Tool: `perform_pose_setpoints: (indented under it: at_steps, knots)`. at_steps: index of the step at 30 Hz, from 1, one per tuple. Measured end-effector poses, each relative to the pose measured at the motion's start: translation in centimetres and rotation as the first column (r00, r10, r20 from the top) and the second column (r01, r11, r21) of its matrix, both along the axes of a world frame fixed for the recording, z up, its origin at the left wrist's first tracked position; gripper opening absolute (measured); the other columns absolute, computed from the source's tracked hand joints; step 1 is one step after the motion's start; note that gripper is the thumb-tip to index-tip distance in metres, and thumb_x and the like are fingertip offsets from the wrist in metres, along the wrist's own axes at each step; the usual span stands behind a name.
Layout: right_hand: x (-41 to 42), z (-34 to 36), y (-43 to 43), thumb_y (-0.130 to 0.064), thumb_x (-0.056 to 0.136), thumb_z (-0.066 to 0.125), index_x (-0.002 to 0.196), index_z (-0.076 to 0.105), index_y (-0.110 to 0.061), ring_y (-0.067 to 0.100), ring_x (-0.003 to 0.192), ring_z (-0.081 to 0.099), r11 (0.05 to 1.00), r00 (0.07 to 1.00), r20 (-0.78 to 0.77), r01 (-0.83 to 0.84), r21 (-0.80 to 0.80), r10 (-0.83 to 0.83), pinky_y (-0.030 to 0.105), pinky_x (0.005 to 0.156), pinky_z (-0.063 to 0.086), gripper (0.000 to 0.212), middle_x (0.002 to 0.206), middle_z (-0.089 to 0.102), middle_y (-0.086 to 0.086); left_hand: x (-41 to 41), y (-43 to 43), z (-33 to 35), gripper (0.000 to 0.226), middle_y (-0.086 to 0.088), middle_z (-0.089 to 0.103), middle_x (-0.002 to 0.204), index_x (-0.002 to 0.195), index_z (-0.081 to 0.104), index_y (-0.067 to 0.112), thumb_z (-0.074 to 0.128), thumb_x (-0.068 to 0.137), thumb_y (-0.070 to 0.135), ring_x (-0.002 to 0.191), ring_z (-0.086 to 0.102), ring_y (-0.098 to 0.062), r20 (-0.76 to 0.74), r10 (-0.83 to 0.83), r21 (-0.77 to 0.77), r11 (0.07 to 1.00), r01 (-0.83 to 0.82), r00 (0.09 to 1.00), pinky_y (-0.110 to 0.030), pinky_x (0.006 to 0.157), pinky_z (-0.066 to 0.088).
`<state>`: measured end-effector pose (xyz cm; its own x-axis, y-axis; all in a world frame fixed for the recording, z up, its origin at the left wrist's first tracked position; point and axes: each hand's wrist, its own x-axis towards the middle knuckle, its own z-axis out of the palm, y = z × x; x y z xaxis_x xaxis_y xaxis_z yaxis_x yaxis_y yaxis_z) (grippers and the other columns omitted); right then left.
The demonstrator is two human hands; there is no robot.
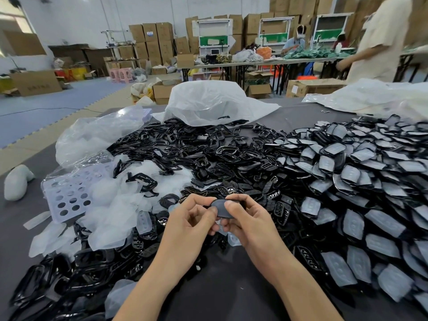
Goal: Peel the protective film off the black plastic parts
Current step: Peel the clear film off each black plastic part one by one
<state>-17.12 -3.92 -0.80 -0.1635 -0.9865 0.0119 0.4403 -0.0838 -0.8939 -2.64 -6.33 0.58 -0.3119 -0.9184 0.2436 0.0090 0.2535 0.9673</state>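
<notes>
black plastic part [222, 209] | pinched by left hand [193, 218] and right hand [245, 220] | above table [229, 295], between heaps

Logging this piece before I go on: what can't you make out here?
1. Head view: whether any film is lifted on the black part. The left hand and right hand cover its edges.
2. White bag: its contents are hidden by its own folds.
3. Standing person: cut off by the top edge and blurred.
</notes>
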Motion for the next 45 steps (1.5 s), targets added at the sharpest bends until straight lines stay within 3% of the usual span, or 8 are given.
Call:
perform_pose_setpoints:
  at_steps: [6,12,18,24,29,34,39,45]
  knots:
    - [-0.2,-0.2,0.1,-0.009,0.09,0.071,0.089,0.069,-0.015,0.018,0.063,0.063,1.0,0.998,-0.062,-0.014,0.01,0.014,0.034,0.068,0.055,0.007,0.075,0.068,0.008,-0.4,0.4,-0.3,0.02,-0.001,0.071,0.068,0.1,0.073,0.018,0.061,0.095,0.003,0.063,0.066,-0.007,0.02,0.02,-0.039,0.999,-0.019,1.0,-0.015,0.065,0.051]
    - [-0.3,-0.3,0.4,-0.021,0.077,0.077,0.079,0.072,-0.028,0.02,0.066,0.065,0.999,0.994,-0.101,-0.039,-0.019,0.037,0.032,0.069,0.056,0.008,0.075,0.07,0.005,-0.2,0.6,-0.5,0.031,0.011,0.072,0.086,0.112,0.072,0.026,0.056,0.098,0.003,0.075,0.067,-0.005,0.183,0.068,-0.206,0.978,-0.029,0.981,-0.01,0.073,0.048]
    - [-0.2,-0.3,0.4,-0.033,0.078,0.081,0.091,0.076,-0.023,0.016,0.071,0.064,0.995,0.995,-0.042,-0.091,-0.043,0.089,0.051,0.095,0.052,0.017,0.08,0.069,0.006,0.0,0.5,-0.2,0.035,0.021,0.07,0.1,0.111,0.069,0.036,0.056,0.099,0.006,0.088,0.068,-0.001,0.213,0.112,-0.283,0.958,-0.048,0.971,-0.008,0.078,0.047]
    - [-0.2,0.0,0.5,-0.019,0.078,0.073,0.077,0.068,-0.022,0.018,0.063,0.063,0.998,0.996,-0.067,-0.066,0.0,0.066,0.032,0.069,0.054,0.007,0.076,0.067,0.008,0.2,0.6,-0.5,0.032,0.016,0.068,0.096,0.115,0.067,0.037,0.056,0.099,0.011,0.09,0.067,-0.005,0.288,0.122,-0.374,0.927,-0.006,0.95,-0.01,0.078,0.047]
    - [-0.2,0.3,0.6,-0.014,0.083,0.069,0.064,0.06,-0.026,0.018,0.058,0.061,1.0,0.992,-0.126,-0.016,-0.017,0.014,0.034,0.07,0.055,0.025,0.069,0.066,0.007,0.3,0.9,-0.5,0.031,0.023,0.067,0.09,0.122,0.055,0.047,0.051,0.102,0.024,0.072,0.063,0.003,0.352,0.219,-0.487,0.873,-0.022,0.91,-0.005,0.062,0.041]
    - [-0.6,0.0,0.4,-0.008,0.089,0.067,0.065,0.056,-0.021,0.016,0.059,0.056,0.993,0.993,-0.037,0.114,0.003,-0.114,0.026,0.056,0.052,0.029,0.069,0.057,0.007,0.4,1.4,-0.4,0.029,0.019,0.062,0.098,0.118,0.061,0.033,0.045,0.097,0.022,0.085,0.062,-0.002,0.493,0.247,-0.638,0.755,0.154,0.834,-0.026,0.071,0.052]
    - [-0.9,0.1,0.3,-0.004,0.089,0.063,0.071,0.051,-0.015,0.016,0.054,0.06,0.984,0.983,0.032,0.178,0.031,-0.179,0.025,0.052,0.052,0.025,0.061,0.059,0.001,-0.7,2.4,-0.6,0.04,0.015,0.066,0.095,0.12,0.062,0.036,0.047,0.088,0.018,0.07,0.055,-0.002,0.607,0.129,-0.57,0.759,0.316,0.784,-0.01,0.061,0.04]
    - [-1.0,0.3,0.3,-0.002,0.09,0.061,0.07,0.048,-0.017,0.016,0.06,0.054,0.985,0.982,0.077,0.17,0.023,-0.172,0.027,0.056,0.049,0.028,0.064,0.055,0.002,-0.7,2.2,-1.0,0.037,0.013,0.063,0.085,0.121,0.063,0.04,0.049,0.093,0.02,0.072,0.062,-0.008,0.406,0.114,-0.573,0.805,0.155,0.907,-0.024,0.066,0.051]
